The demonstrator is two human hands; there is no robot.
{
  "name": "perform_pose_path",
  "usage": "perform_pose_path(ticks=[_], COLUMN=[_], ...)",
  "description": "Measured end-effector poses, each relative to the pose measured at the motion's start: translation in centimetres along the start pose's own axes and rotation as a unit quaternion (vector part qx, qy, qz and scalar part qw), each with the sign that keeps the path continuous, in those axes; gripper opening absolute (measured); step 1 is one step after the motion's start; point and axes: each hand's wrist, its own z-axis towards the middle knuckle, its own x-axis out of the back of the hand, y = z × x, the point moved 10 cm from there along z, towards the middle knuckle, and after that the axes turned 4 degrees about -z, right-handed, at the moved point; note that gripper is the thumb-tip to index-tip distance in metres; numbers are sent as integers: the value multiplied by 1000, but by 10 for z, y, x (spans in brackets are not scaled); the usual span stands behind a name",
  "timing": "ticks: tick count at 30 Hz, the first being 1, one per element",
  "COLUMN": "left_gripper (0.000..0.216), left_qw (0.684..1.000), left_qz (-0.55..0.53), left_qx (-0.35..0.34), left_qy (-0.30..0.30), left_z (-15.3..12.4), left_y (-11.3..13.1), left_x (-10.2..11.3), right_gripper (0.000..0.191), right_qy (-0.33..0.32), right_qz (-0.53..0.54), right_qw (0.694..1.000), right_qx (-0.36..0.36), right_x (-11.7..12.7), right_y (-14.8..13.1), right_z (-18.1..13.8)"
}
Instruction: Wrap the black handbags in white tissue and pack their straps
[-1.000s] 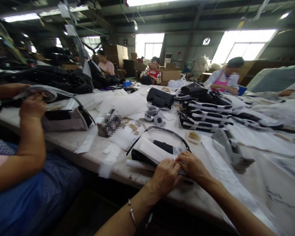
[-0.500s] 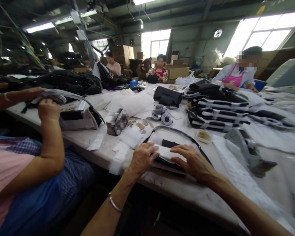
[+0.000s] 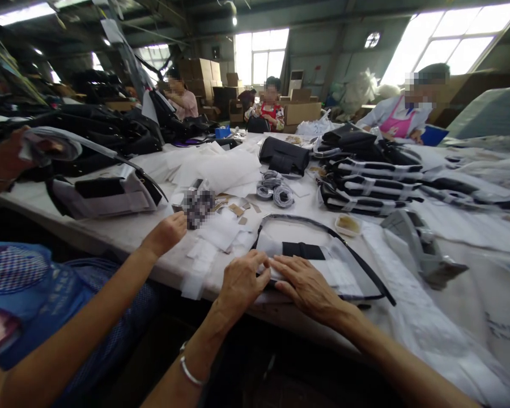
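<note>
In front of me a black handbag (image 3: pixel 304 251) lies on the table, partly covered by white wrapping paper (image 3: pixel 339 274). Its dark strap (image 3: pixel 352 248) loops around the far side and down to the right. My left hand (image 3: pixel 243 279) is closed at the bag's near left corner, thumb and fingers pinched together on the paper wrap. Close beside it, my right hand (image 3: pixel 306 286) lies with fingers stretched out over the wrap, pressing on the bag's near edge. Both sets of fingertips nearly meet, hiding that corner.
A grey tape dispenser (image 3: pixel 425 243) and a small tray (image 3: pixel 347 224) stand to the right. Behind are coiled wrapped straps (image 3: pixel 280 190) and stacked black bags (image 3: pixel 369 184). At left, a co-worker's hand (image 3: pixel 165 233) reaches toward another blurred dispenser, near a wrapped bag (image 3: pixel 106 198).
My right hand has moved left along the wrap toward my left hand, uncovering the bag's right side. The co-worker's hand has left the strap and come toward the dispenser.
</note>
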Motion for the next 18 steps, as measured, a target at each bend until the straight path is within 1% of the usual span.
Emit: perform_pose_path(ticks=[3,6,8,10,12,15,17,18], left_gripper=[11,19,36,52,53,44,42,42], left_qw=[998,989,982,975,967,958,961,965], left_qz=[-1,10,44,85,112,106,77,65], left_qx=[-52,-137,-175,-197,-221,-256,-261,-252], left_qy=[23,52,55,51,58,72,55,40], left_z=[-13,-38,-52,-61,-63,-58,-50,-46], left_y=[1,5,6,7,9,12,10,7], left_x=[-5,-8,-13,-18,-20,-18,-20,-22], right_gripper=[57,57,56,55,54,53,52,52], right_qy=[-6,-5,-4,-4,1,23,37,41], right_qz=[-34,-50,-54,-60,-67,-73,-74,-73], right_qw=[999,999,998,998,998,997,997,996], right_qx=[15,17,11,6,4,-4,-11,-14], right_x=[-7,-12,-13,-14,-14,-11,-8,-7], right_y=[-7,-10,-9,-8,-9,-9,-8,-8], right_z=[-4,-6,-7,-6,-5,-5,-5,-5])
